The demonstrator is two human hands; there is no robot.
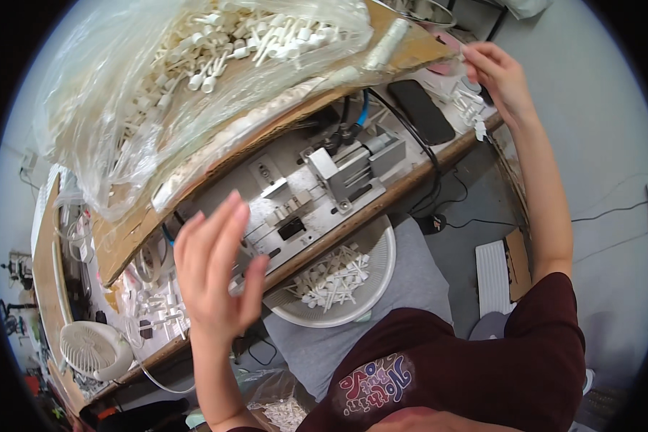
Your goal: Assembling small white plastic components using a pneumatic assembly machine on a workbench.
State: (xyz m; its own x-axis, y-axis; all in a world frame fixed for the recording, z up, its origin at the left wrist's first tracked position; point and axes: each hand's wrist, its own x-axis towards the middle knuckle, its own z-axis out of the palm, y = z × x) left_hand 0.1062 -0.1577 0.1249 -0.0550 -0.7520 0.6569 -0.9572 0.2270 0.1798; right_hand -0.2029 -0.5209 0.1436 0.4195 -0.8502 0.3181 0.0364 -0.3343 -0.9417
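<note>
My left hand [216,277] is raised with its fingers apart and nothing in it, in front of the left end of a metal fixture [353,173] on the bench. My right hand [498,75] reaches to the far right, thumb and forefinger pinched at the right corner of a brown cardboard sheet [428,49]. On that sheet lies a large clear plastic bag [97,144], filled with white plastic caps with thin stems [284,36]. A short row of small pale pieces [289,209] sits in the fixture. The tips of my right fingers are small and hard to make out.
A white basket [390,252] holding similar stemmed caps rests on my lap below the bench edge. A dark phone [421,111] lies right of the fixture, beside black cables. More white pieces [468,101] lie near my right hand. A small white fan [96,351] stands at the left.
</note>
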